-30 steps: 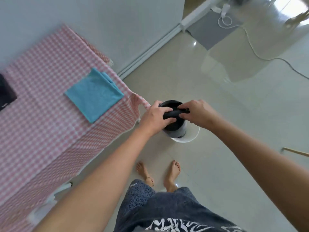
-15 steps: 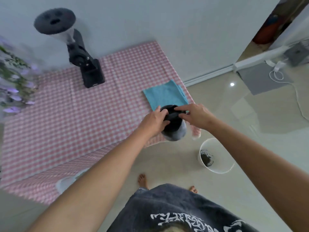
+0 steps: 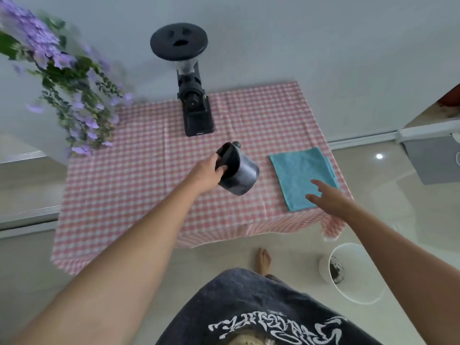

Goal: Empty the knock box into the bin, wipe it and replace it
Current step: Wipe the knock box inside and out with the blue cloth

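Note:
My left hand [image 3: 207, 174] grips the rim of the dark cylindrical knock box [image 3: 240, 174], holding it tilted above the pink checked table [image 3: 139, 185]. A folded blue cloth [image 3: 300, 175] lies flat on the table's right side. My right hand [image 3: 328, 196] hovers over the cloth's near corner with fingers spread and nothing in it. On the floor at the lower right stands a white bin [image 3: 353, 272] with dark coffee grounds inside.
A black coffee grinder [image 3: 190, 95] stands at the table's back edge against the wall. Purple flowers [image 3: 62, 78] hang at the upper left. My bare foot [image 3: 263, 260] is on the tiled floor beside the table's front edge.
The knock box has moved from above the bin to over the table. My right hand has let go of it and reached to the blue cloth. The view swung left toward the table.

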Demonstrator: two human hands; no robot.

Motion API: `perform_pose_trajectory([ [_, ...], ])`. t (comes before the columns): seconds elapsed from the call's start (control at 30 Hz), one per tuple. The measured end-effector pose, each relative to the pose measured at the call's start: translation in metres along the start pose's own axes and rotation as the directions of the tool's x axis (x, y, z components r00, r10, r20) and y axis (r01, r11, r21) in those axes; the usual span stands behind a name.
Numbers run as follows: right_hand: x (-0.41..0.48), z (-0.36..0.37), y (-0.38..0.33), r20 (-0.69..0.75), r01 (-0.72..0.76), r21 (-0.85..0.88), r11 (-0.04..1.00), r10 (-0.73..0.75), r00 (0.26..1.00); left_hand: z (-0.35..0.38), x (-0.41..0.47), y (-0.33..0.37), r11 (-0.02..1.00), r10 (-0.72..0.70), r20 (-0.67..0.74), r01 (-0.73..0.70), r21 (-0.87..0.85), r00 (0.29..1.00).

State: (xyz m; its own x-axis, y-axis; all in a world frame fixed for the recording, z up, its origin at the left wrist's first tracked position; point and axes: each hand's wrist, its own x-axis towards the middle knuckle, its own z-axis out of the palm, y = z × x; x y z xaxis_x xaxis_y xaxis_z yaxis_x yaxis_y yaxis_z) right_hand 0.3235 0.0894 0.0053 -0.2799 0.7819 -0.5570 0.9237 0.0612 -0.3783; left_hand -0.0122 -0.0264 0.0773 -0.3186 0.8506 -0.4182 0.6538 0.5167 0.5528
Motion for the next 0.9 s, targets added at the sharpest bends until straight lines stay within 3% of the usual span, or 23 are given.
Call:
perform_pose_trajectory([
  [0.33,0.101,-0.020,0.059,-0.092,-0.136,0.094,0.986,0.145,0.985,-0.038,0.044,-0.006,0.988,-0.131,-0.055,0.126,-0.091,0.990],
  [0.7,0.157,-0.021,0.084,-0.040,-0.290,0.175,0.941,0.301,0.953,-0.039,0.071,0.018,0.957,-0.237,-0.048,0.224,-0.186,0.970],
  [0.9,0.145,-0.032,0.068,-0.048,-0.193,0.191,0.962,0.206,0.977,-0.038,0.076,0.020,0.939,-0.273,-0.049,0.255,-0.232,0.961],
])
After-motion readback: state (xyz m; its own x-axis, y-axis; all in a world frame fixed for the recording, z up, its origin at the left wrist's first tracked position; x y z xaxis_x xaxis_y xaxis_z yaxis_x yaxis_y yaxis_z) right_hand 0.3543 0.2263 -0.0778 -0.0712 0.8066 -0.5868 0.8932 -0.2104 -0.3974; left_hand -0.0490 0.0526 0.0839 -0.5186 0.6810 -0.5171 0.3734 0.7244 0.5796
